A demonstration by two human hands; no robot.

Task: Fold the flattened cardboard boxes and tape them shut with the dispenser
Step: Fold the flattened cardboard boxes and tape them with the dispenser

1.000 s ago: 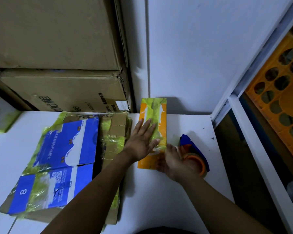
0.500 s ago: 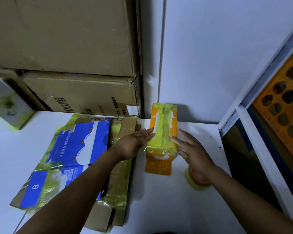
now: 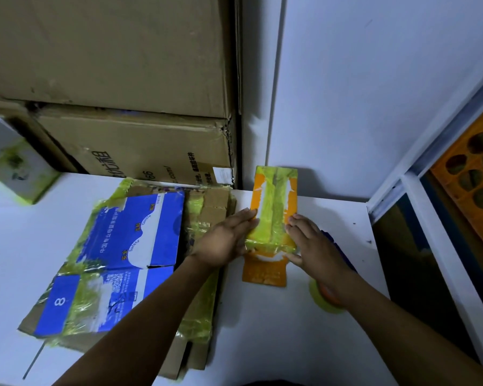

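While left hand [image 3: 229,240] stays | right hand [image 3: 318,246] now touches orange box [image 3: 273,207]

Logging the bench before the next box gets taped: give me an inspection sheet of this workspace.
Surface: white table, few dark specks at right.
Job's things: orange box, yellow-green tape along its top, near flap open; flattened blue boxes stacked left of it; tape dispenser under the right wrist.
Clutter: small white-green box, far left.
Grips: left hand and right hand, fingers straight, press the orange box's sides.
Cables: nothing seen.
Surroundings: brown cartons stacked behind; orange crate at right.
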